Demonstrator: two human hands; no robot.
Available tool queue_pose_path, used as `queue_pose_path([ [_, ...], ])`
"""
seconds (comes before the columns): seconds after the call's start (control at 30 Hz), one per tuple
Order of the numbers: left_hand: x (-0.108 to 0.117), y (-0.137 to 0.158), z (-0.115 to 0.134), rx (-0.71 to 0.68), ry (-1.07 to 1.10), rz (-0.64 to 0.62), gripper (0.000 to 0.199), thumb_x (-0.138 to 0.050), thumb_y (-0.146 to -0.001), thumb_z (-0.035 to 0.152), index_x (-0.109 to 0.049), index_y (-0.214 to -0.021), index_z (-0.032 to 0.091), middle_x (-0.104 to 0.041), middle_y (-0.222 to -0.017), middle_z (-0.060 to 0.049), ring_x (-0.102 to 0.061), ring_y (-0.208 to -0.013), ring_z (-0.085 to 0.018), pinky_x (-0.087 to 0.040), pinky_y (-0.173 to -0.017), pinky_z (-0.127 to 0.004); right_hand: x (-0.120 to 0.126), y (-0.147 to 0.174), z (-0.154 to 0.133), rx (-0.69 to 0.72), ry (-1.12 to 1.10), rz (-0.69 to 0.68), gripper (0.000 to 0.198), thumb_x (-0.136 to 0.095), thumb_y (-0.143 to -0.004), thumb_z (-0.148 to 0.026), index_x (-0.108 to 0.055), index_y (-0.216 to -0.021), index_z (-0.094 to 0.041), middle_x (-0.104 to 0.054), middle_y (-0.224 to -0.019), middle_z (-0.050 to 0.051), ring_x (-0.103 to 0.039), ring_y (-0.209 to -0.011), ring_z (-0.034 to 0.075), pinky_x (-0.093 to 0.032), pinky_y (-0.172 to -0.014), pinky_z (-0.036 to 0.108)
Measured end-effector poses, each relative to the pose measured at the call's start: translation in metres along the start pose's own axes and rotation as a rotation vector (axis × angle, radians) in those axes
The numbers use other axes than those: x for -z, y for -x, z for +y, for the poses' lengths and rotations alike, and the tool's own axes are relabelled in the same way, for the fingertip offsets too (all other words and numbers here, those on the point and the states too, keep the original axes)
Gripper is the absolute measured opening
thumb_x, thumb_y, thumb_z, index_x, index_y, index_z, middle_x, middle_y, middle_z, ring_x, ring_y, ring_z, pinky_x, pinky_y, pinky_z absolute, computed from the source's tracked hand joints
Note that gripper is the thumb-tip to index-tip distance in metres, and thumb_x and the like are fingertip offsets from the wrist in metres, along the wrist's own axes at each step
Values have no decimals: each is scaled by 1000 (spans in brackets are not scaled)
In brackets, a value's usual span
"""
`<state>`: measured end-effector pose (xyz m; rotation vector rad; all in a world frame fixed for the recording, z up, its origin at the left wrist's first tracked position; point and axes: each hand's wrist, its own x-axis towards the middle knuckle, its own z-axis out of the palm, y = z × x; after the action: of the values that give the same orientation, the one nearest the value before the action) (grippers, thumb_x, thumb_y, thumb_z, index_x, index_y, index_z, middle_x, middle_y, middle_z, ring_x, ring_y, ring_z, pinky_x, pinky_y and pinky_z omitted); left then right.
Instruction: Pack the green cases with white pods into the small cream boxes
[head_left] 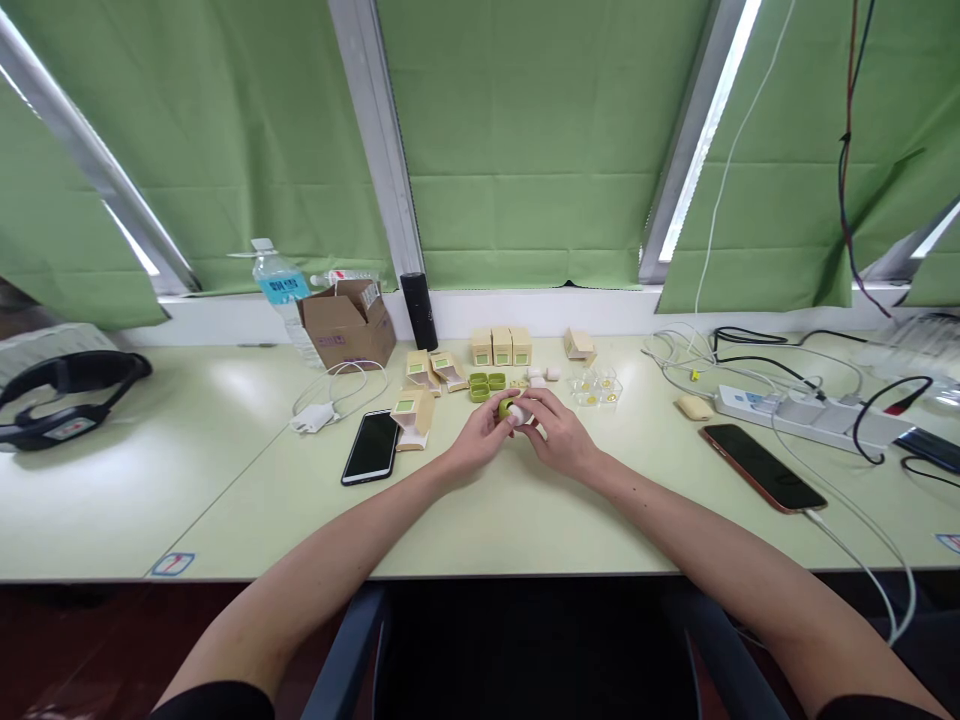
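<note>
My left hand [482, 436] is closed around a small round green piece [505, 407]. From the right, my right hand [559, 432] pinches a small white rounded piece [518, 414] against it. Fingers cover parts of both pieces. Just beyond the hands sits a green tray with square compartments [487, 387]. Several small white pieces [536, 378] lie beside it. A clear plastic tray [596, 388] with yellowish spots stands to the right of these. Left of my left hand is an opened small cream box [412, 418].
Several closed cream boxes [502, 346] stand in a row at the back. A black phone [371, 447] lies left, another phone [763, 468] right. A power strip [810, 415] with tangled cables, a cardboard box [349, 328], a bottle [283, 290] and headphones [71, 400] surround the work area.
</note>
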<state>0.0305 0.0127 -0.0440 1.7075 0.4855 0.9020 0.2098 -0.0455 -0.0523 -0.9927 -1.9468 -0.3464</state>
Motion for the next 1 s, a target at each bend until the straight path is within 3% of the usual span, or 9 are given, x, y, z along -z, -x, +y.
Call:
queue_pose_path([
  [0.17, -2, -2, 1, -66, -23, 31, 50, -67, -94, 48, -63, -134, 19, -67, -109, -9, -58, -88, -18, -53, -82, -32, 1, -1, -4, 22, 15, 6, 40, -50, -105, -23, -48, -145, -23, -62, -127, 16, -67, -115, 27, -68, -76, 39],
  [0.37, -5, -1, 4, -50, 35, 14, 41, -66, -93, 37, -63, -129, 19, -67, -121, -10, -61, -108, -23, -52, -93, -34, 1, -2, -4, 76, 76, 28, 33, -47, -105, -21, -52, -138, -23, -65, -120, 15, -70, -105, 25, -65, -67, 35],
  [0.6, -6, 0, 0, -28, -26, 61, 41, -65, -87, 24, -61, -128, 18, -68, -114, -8, -62, -102, -21, -51, -90, -32, -1, 0, -4, 79, 135, 17, 32, -45, -105, -20, -53, -136, -21, -65, -118, 16, -70, -105, 25, -63, -66, 34],
  [0.73, -6, 1, -4, -52, -58, 92, 42, -63, -87, 21, -60, -129, 19, -67, -118, -9, -62, -102, -19, -50, -91, -32, -1, -3, -7, 123, 170, 48, 28, -45, -104, -17, -54, -131, -18, -66, -113, 16, -70, -98, 25, -60, -59, 32],
  [1.0, -9, 3, -6, -107, -184, 171, 48, -60, -85, 19, -60, -133, 21, -66, -103, -4, -59, -91, -17, -48, -87, -31, -1, -4, -8, 169, 233, 62, 26, -46, -102, -15, -56, -126, -15, -65, -105, 14, -68, -83, 22, -57, -57, 31],
])
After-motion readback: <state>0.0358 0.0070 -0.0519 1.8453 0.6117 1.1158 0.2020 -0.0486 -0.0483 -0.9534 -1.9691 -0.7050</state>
